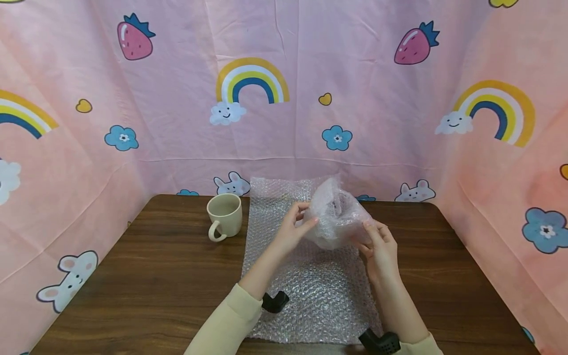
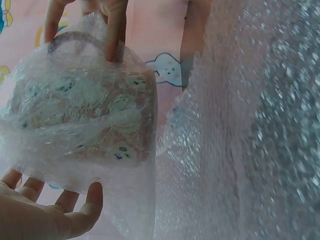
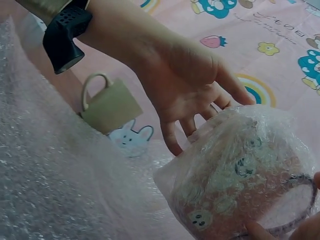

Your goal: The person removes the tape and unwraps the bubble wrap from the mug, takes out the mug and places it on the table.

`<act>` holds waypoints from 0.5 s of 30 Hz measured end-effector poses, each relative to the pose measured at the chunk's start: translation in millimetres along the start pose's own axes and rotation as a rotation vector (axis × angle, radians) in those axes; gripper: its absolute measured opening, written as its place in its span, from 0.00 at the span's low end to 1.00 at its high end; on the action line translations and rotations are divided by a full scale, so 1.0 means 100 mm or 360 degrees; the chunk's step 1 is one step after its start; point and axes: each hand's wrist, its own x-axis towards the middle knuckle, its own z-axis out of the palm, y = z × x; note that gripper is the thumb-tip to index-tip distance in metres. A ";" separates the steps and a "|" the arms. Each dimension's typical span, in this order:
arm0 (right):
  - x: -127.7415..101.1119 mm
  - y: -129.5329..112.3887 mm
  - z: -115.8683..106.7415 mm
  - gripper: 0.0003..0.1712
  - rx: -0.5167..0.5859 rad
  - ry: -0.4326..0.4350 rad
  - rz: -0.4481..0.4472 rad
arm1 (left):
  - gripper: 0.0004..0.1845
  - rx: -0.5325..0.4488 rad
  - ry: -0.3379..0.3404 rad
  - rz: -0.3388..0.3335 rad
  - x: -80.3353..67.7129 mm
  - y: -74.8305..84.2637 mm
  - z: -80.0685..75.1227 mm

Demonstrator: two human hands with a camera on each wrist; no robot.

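Both hands hold a bubble-wrapped mug (image 1: 334,224) above the far part of the bubble wrap sheet (image 1: 319,291). Through the clear layers in the left wrist view, the wrapped mug (image 2: 87,112) shows a pattern of small faces and a dark handle. My left hand (image 1: 293,228) holds its left side, thumb toward me and fingers on the far side. On the right, my right hand (image 1: 380,249) grips the bundle with thumb and fingers; the left wrist view has these fingers (image 2: 116,32) at the handle. Folds of wrap hide the mug's rim.
A plain cream mug (image 1: 225,214) stands upright on the brown wooden table (image 1: 177,291), left of the sheet, its handle toward me. Behind the table hangs a pink printed cloth (image 1: 275,138), which also closes off both sides. Black wrist cameras (image 1: 276,301) sit at the cuffs.
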 end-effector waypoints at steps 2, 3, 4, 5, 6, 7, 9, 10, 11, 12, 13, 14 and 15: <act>0.00 0.04 0.02 0.12 -0.0009 -0.0030 0.0013 | 0.21 0.0016 0.0001 0.0001 -0.06 0.07 -0.04; 0.00 0.06 0.03 0.12 -0.0013 -0.0044 0.0017 | 0.21 0.0028 0.0006 0.0006 -0.09 0.10 -0.06; 0.01 0.08 0.04 0.12 -0.0014 -0.0054 0.0021 | 0.20 0.0038 0.0007 0.0001 -0.12 0.13 -0.08; 0.01 0.10 0.04 0.11 -0.0018 -0.0067 0.0026 | 0.20 0.0044 0.0011 -0.0001 -0.15 0.16 -0.09; 0.01 0.12 0.04 0.10 -0.0019 -0.0081 0.0030 | 0.20 0.0043 0.0014 -0.0006 -0.17 0.15 -0.11; 0.01 0.14 0.05 0.10 -0.0023 -0.0093 0.0032 | 0.20 0.0038 0.0017 -0.0018 -0.18 0.15 -0.12; 0.02 0.17 0.05 0.10 -0.0039 -0.0113 0.0044 | 0.20 0.0040 0.0020 -0.0032 -0.19 0.13 -0.15; 0.02 0.18 0.05 0.10 -0.0049 -0.0126 0.0052 | 0.21 0.0041 0.0017 -0.0041 -0.20 0.12 -0.16; 0.02 0.20 0.05 0.10 -0.0056 -0.0133 0.0059 | 0.21 0.0048 0.0027 -0.0037 -0.19 0.05 -0.17; 0.03 0.22 0.04 0.09 -0.0056 -0.0144 0.0064 | 0.21 0.0050 0.0035 -0.0035 -0.17 -0.01 -0.18; 0.04 0.24 0.04 0.09 -0.0057 -0.0151 0.0070 | 0.21 0.0059 0.0045 -0.0039 -0.16 -0.07 -0.20; 0.04 0.26 0.04 0.09 -0.0060 -0.0160 0.0074 | 0.21 0.0070 0.0050 -0.0036 -0.14 -0.14 -0.21; 0.04 0.28 0.04 0.09 -0.0056 -0.0171 0.0075 | 0.21 0.0082 0.0060 -0.0034 -0.13 -0.20 -0.22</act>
